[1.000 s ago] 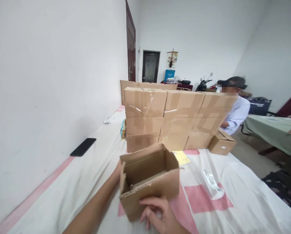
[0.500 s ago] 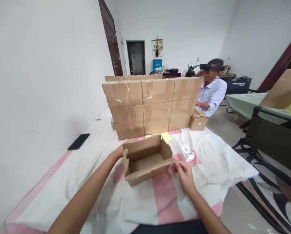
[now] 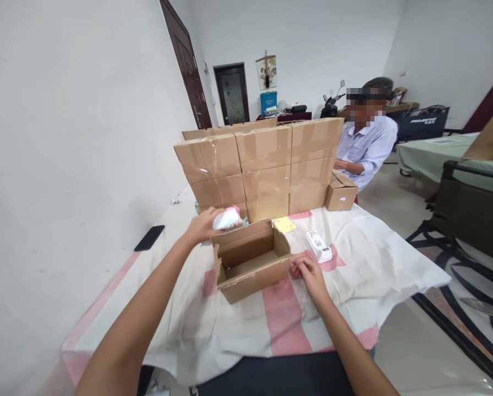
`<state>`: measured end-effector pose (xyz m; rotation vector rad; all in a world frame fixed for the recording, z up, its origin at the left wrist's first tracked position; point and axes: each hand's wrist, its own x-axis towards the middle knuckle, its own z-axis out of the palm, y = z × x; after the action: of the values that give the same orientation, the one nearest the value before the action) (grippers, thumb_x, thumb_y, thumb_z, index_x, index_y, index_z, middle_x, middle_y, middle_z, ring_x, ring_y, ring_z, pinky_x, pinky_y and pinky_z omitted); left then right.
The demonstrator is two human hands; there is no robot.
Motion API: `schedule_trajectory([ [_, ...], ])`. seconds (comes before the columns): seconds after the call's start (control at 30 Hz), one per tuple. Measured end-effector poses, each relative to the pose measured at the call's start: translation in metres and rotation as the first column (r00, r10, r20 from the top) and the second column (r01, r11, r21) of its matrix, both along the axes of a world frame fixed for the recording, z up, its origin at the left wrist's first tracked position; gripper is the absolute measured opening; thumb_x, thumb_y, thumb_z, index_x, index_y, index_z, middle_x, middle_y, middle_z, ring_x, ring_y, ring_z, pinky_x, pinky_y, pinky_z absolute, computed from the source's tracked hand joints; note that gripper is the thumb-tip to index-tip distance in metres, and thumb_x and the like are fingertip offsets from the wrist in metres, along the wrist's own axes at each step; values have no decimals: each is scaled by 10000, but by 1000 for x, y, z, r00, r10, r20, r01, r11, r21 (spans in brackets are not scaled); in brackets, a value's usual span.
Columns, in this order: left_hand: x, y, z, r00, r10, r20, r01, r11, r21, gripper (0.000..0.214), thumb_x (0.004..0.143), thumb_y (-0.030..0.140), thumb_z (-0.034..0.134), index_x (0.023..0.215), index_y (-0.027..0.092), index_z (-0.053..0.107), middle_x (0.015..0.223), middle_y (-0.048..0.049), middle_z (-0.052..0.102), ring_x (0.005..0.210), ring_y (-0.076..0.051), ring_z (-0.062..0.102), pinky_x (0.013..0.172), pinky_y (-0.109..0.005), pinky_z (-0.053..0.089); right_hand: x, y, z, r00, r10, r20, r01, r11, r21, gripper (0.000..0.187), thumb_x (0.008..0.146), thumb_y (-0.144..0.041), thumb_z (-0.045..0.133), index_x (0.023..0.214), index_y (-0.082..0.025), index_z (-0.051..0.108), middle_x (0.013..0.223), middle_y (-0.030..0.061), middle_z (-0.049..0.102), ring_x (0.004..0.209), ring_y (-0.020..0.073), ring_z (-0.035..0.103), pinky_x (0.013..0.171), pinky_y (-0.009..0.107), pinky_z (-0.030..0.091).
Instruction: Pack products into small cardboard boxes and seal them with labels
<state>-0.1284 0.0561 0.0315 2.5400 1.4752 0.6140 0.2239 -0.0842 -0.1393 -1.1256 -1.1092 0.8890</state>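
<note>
An open cardboard box [image 3: 252, 275] with ragged rims stands in front of me, and its inside shows bare cardboard. Behind its left rear edge, my left hand [image 3: 202, 226] grips a small white packet [image 3: 226, 219] with pink and teal print, held above the cloth. The packet's exact kind is blurred. My right hand [image 3: 310, 273] is beside the box's front right corner, fingers curled and pressed together; whether anything is between them is hidden. A white tape dispenser [image 3: 319, 247] lies just beyond that hand, and a yellow printed sheet [image 3: 285, 224] lies behind the box.
A wall of stacked, taped cartons [image 3: 267, 176] crosses the table's far side, with a smaller carton [image 3: 341, 191] at its right end. A black phone [image 3: 149, 238] lies at left near the wall. Another person [image 3: 366, 140] sits beyond the cartons. White-and-pink cloth [image 3: 378, 264] covers the table.
My left hand has come up from behind the box's left side with the packet in its fingers. My right hand stays by the box's right corner. The view has shifted slightly.
</note>
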Motion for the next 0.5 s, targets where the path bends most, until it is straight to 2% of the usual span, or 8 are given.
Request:
schedule_trajectory([
  [0.07, -6, -13, 28, 997, 74, 28, -78, 984, 159, 801, 735, 591, 744, 1437, 265, 540, 1345, -98, 603, 1221, -328, 586, 948, -381, 481, -1, 1, -1, 1000, 17, 1, -17, 1000, 12, 381, 860, -532, 656, 693, -190, 666, 687, 53, 665, 612, 192, 580, 584, 311, 449],
  [0.13, -3, -34, 54, 990, 111, 92, -134, 941, 311, 788, 745, 628, 730, 1422, 279, 531, 1294, -74, 621, 1180, -306, 608, 921, -361, 492, -2, 2, -2, 1000, 20, 7, -20, 999, 27, 375, 864, -522, 651, 683, -193, 652, 686, 48, 664, 604, 188, 572, 581, 311, 448],
  [0.23, 19, -79, 78, 985, 114, 127, -157, 899, 408, 798, 743, 628, 747, 1428, 299, 505, 1274, -64, 608, 1138, -302, 620, 877, -352, 505, -2, 1, -3, 1000, 9, 24, -9, 1000, 30, 337, 855, -490, 646, 690, -196, 649, 687, 46, 668, 613, 193, 576, 595, 316, 454],
  [0.3, 41, -109, 83, 993, 102, 55, -115, 909, 400, 786, 751, 617, 749, 1436, 324, 496, 1264, -69, 597, 1135, -314, 617, 851, -351, 507, -2, 0, -3, 999, 5, 34, -6, 1000, 28, 321, 855, -475, 635, 695, -197, 647, 696, 46, 672, 623, 196, 581, 609, 320, 463],
  [0.37, 61, -128, 78, 995, 76, -70, -52, 952, 302, 780, 757, 610, 747, 1446, 350, 491, 1254, -76, 604, 1127, -331, 624, 834, -360, 506, -2, 0, -4, 999, 5, 46, -6, 1000, 27, 315, 858, -466, 624, 693, -197, 642, 700, 45, 671, 629, 196, 580, 618, 321, 467],
  [0.43, 77, -134, 66, 974, 40, -225, -5, 988, 153, 782, 752, 613, 747, 1448, 355, 501, 1245, -91, 623, 1093, -351, 644, 838, -385, 503, -2, -1, -6, 998, -2, 61, 1, 1000, 30, 301, 853, -451, 625, 699, -194, 646, 688, 38, 658, 635, 193, 576, 623, 316, 462],
  [0.5, 87, -130, 52, 928, -7, -373, 19, 999, 28, 753, 752, 603, 741, 1429, 347, 535, 1264, -114, 635, 1066, -373, 661, 858, -423, 499, -2, -1, -6, 997, -16, 77, 14, 999, 33, 281, 848, -434, 626, 714, -188, 653, 676, 30, 642, 633, 189, 572, 615, 307, 450],
])
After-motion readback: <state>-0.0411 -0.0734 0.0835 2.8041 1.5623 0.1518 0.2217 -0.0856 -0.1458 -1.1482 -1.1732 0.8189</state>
